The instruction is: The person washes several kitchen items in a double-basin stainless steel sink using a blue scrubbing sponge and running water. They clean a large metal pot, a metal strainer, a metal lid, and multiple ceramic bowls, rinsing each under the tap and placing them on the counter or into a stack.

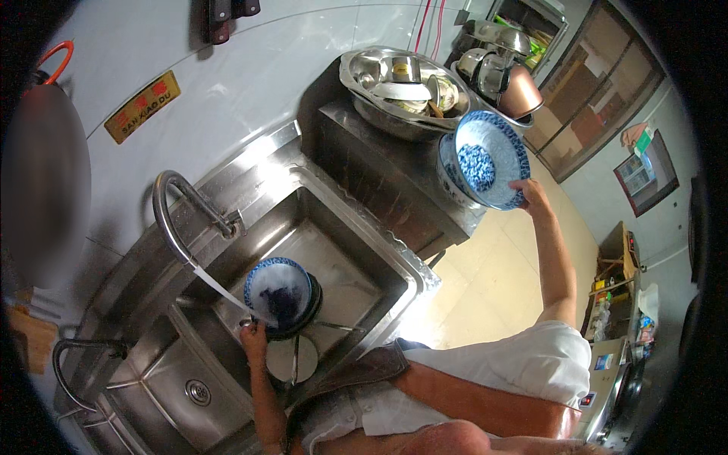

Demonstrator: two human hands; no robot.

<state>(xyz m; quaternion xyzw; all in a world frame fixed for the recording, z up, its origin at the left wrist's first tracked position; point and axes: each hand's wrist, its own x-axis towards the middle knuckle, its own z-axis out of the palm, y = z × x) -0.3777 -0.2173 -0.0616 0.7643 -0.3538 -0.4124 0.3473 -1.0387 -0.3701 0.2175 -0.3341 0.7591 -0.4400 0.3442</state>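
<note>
My right hand grips the rim of a blue-and-white patterned bowl, tilted so its inside faces me. Another blue-and-white bowl is partly hidden behind it, over the corner of the metal counter. My left hand is at the near-left rim of a blue-rimmed bowl in the stainless steel sink; a small shiny item is at its fingers, too small to tell. Water runs from the curved faucet towards this bowl. Dark bowls or a pan show beneath it, and a pale round dish lies beside them.
A steel basin of bowls and cups stands on the metal counter, with more pots behind. Left of the main basin are a second basin with a drain and another faucet. Tiled floor shows at right.
</note>
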